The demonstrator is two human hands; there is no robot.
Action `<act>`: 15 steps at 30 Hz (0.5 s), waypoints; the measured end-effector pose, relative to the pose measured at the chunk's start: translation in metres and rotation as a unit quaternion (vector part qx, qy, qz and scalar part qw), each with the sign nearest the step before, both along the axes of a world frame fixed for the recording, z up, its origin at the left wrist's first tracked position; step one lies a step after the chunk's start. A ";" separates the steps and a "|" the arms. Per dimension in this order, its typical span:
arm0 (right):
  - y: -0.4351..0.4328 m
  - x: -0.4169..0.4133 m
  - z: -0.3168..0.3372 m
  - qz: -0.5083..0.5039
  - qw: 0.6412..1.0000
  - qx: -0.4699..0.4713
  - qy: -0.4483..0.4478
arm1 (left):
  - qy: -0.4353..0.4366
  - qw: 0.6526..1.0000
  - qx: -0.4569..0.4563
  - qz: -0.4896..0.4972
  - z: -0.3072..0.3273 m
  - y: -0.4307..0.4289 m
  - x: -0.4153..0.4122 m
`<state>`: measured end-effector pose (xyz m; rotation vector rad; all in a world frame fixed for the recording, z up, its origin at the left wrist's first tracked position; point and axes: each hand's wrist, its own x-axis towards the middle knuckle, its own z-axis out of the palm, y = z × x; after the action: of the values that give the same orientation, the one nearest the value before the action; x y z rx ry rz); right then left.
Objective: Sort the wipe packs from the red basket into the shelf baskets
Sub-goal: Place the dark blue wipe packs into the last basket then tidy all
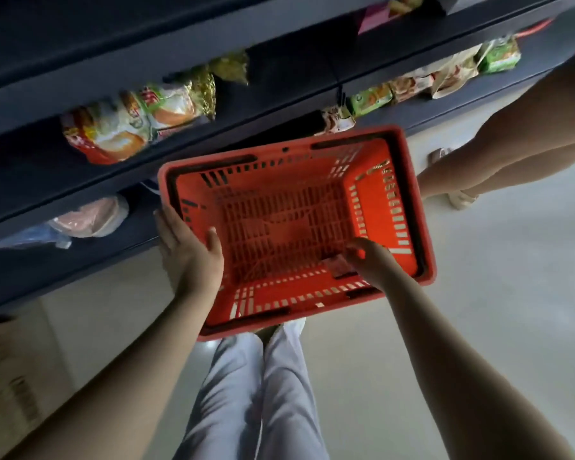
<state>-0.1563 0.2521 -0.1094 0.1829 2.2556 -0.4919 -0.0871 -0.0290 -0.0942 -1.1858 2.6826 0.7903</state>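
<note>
Red basket [379, 207] tilted — one small pack [337, 266] in near-right corner.

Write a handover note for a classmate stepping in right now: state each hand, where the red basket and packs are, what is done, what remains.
Left hand: grips the left rim of the red basket, held up in front of the dark shelves.
Right hand: inside the basket, fingers at the small pack in the near right corner; grip unclear.
Done: only that one pack shows in the basket; other packs lie on the shelves.
Left: lift that pack out and shelve it.
</note>
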 end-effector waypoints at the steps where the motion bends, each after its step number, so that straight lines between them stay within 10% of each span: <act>1: 0.000 -0.003 -0.010 0.012 1.000 0.005 -0.017 | 0.004 1.000 -0.020 -0.002 -0.006 0.004 0.003; 15: -0.005 -0.015 -0.090 -0.020 0.988 0.032 -0.150 | 0.000 0.995 -0.101 0.022 -0.022 0.015 0.001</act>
<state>-0.1709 0.2467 -0.1992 0.3147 1.9768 -0.3843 -0.0858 -0.0140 -0.1162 -1.2901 2.7990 0.5327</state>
